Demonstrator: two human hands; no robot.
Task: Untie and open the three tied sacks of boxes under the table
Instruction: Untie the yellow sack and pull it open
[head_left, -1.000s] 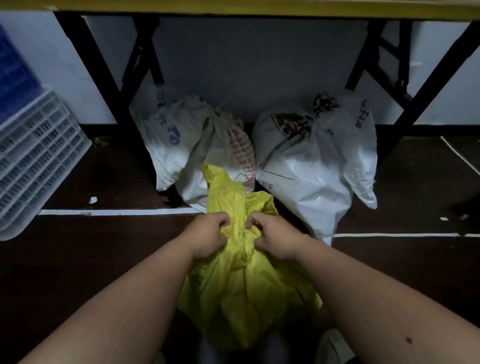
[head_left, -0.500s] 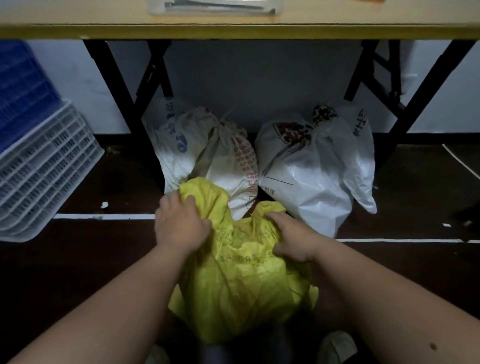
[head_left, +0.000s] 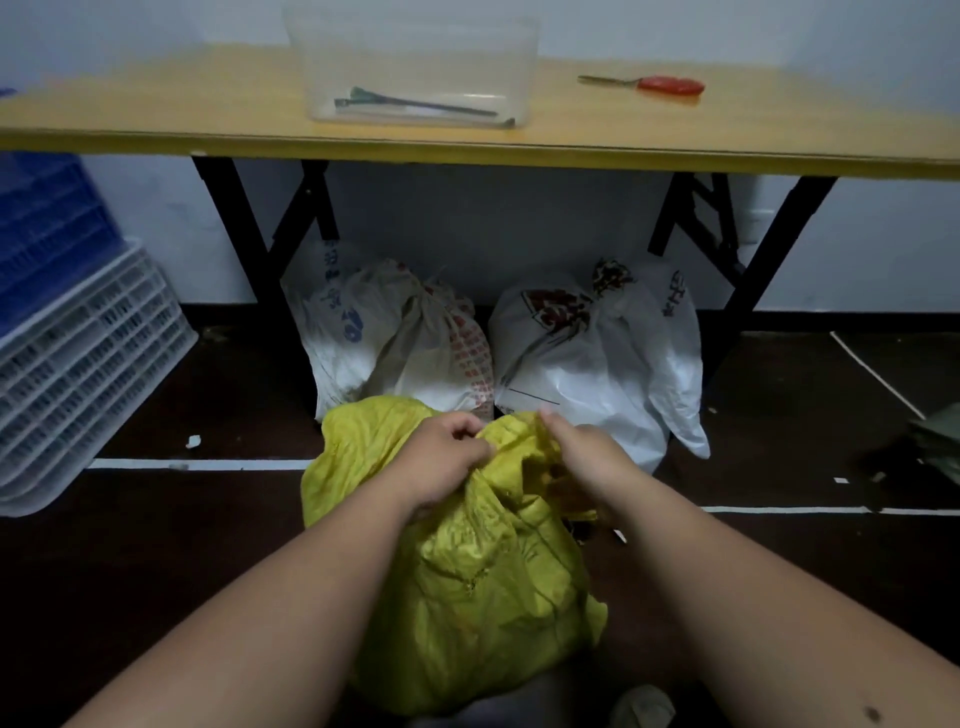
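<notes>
While both hands work at its gathered top, the yellow sack (head_left: 467, 561) sits on the dark floor directly under them, pulled out in front of the counter (head_left: 156, 104). The left hand (head_left: 441, 457) has its fingers curled into a bunch of the yellow fabric, and the right hand (head_left: 587, 457), just beside it, pinches the neighbouring fold between thumb and fingertips; whether a knot or cord lies between them cannot be made out. Beyond the left hand, further under the counter, leans a white sack with blue print (head_left: 374, 338), its neck cinched, and beyond the right hand sits a white sack with red print (head_left: 587, 358), tied at the top as well. The yellow sack looks like thin woven plastic: soft, crinkled, a little slippery, and it folds wherever it is squeezed, so a grip on the loose body would only drag cloth. It probably handles best at the neck, one hand steadying the bunched mouth while the other teases the tie loose. With boxes inside it should be bulky rather than fragile. Well beyond both hands, on the counter, are a clear plastic bin (head_left: 415, 67) and a red-handled tool (head_left: 660, 84); off past the left hand stand white crates (head_left: 83, 364).
</notes>
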